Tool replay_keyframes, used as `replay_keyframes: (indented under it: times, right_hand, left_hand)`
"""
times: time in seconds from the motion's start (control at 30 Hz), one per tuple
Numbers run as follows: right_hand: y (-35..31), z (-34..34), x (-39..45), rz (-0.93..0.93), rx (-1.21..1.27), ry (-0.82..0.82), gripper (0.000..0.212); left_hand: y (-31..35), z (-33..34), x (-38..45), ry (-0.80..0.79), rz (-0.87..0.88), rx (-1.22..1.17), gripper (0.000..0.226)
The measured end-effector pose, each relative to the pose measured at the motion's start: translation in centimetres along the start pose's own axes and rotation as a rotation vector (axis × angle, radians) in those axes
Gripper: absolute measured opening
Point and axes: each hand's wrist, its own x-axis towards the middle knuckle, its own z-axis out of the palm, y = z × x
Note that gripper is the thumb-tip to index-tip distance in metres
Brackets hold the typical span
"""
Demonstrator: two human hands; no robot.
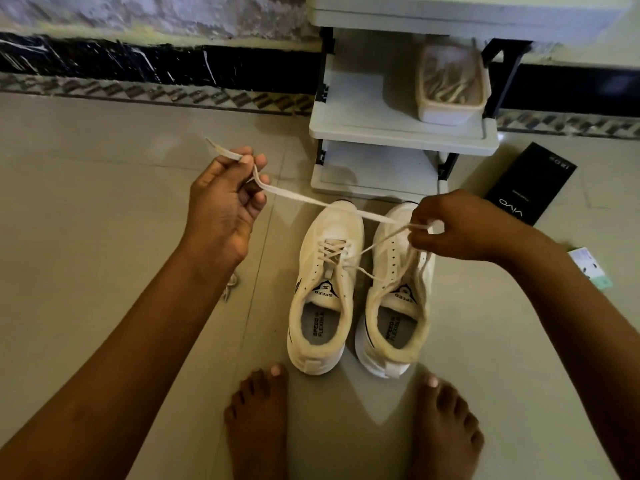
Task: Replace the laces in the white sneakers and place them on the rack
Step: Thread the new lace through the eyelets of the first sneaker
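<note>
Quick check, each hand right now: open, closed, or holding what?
Left hand: closed, fingers pinching one end of the lace.
Right hand: closed, fingers pinching the same lace further along.

The scene is dim with a yellowish cast. Soft light falls from above, leaving a pale sheen on the floor tiles [104, 209] and faint shadows beside the sneakers [360, 289]. The far wall [138, 15] and the rack's top shelf [450, 12] are blurred. Wide-angle distortion bends the skirting band [156, 67] and stretches the forearms at the near corners.
</note>
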Motion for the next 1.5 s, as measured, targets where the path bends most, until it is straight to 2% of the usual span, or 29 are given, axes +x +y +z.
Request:
replay_keyframes:
  times: [0.07,0.17,0.33,0.4,0.47,0.53,0.57,0.63,0.67,0.73,0.83,0.9,0.97,1.03,1.13,1.2,1.3,1.4,1.5]
  right_hand:
    - [0.0,0.0,-0.1,0.0,0.029,-0.061,0.023]
    - [0.2,0.4,-0.1,0.025,0.051,-0.142,0.02]
    - [0.4,0.8,-0.3,0.061,0.222,-0.229,0.021]
    - [0.7,1.2,-0.2,0.033,0.172,-0.22,0.014]
    - [1.2,1.7,0.1,0.04,0.078,-0.155,0.01]
    - [1.6,2.2,0.0,0.069,-0.004,0.004,0.023]
    - [1.6,2.4,-0.1,0.072,-0.003,0.122,0.028]
    - [0.8,2.6,-0.7,0.025,0.095,0.336,0.023]
    - [-0.1,2.7,-1.3,0.0,0.155,0.359,0.019]
    - [-1.8,3.7,-2.1,-0.012,0.146,0.217,0.026]
    - [-3.0,6.4,-2.4,-0.021,-0.234,-0.048,0.046]
    - [-2.9,7.1,-2.5,-0.055,-0.286,-0.035,0.041]
    - [-2.5,7.0,-2.6,-0.12,-0.197,0.037,0.032]
    - [-2.3,6.3,-2.7,-0.152,0.013,0.06,0.023]
    - [-3.0,3.8,-3.6,-0.12,0.605,-0.166,0.004]
    - [-3.1,1.6,-4.4,-0.081,0.709,-0.251,0.009]
    - [-2.0,-1.0,-4.7,0.08,0.412,-0.216,0.019]
    - [-0.5,-1.9,-4.0,0.408,0.267,-0.236,0.032]
    - [0.3,-0.8,-3.2,0.565,0.106,-0.285,0.026]
  left_hand:
    - [-0.3,0.0,-0.1,0.009,-0.019,0.013,0.016]
    - [-0.6,0.1,-0.3,0.027,-0.048,0.024,0.016]
    - [-0.8,0.3,-0.5,0.03,-0.063,0.055,0.014]
    - [-0.8,0.4,-0.6,0.033,-0.065,0.059,0.015]
    - [-0.9,0.5,-0.8,0.029,-0.073,0.062,0.015]
    - [-1.2,0.7,-1.1,0.02,-0.083,0.084,0.015]
    - [-1.4,0.8,-1.2,0.015,-0.088,0.095,0.015]
    - [-1.6,1.0,-1.3,0.0,-0.097,0.091,0.015]
    - [-1.6,1.1,-1.3,-0.004,-0.1,0.078,0.014]
    - [-1.6,1.2,-1.3,-0.001,-0.099,0.042,0.013]
    - [-1.3,1.3,-0.9,0.027,-0.089,-0.032,0.011]
    - [-1.1,1.3,-0.6,0.048,-0.077,-0.081,0.01]
    - [-0.9,1.3,-0.3,0.063,-0.063,-0.116,0.011]
    - [-0.9,1.3,-0.1,0.074,-0.06,-0.135,0.011]
    - [-1.0,1.5,0.0,0.077,-0.058,-0.141,0.012]
    - [-0.8,1.4,0.1,0.086,-0.052,-0.151,0.012]
    - [-0.5,1.2,0.4,0.113,-0.042,-0.171,0.014]
    - [-0.2,1.2,0.7,0.126,-0.031,-0.185,0.014]
    - [0.0,1.1,0.9,0.126,-0.021,-0.202,0.013]
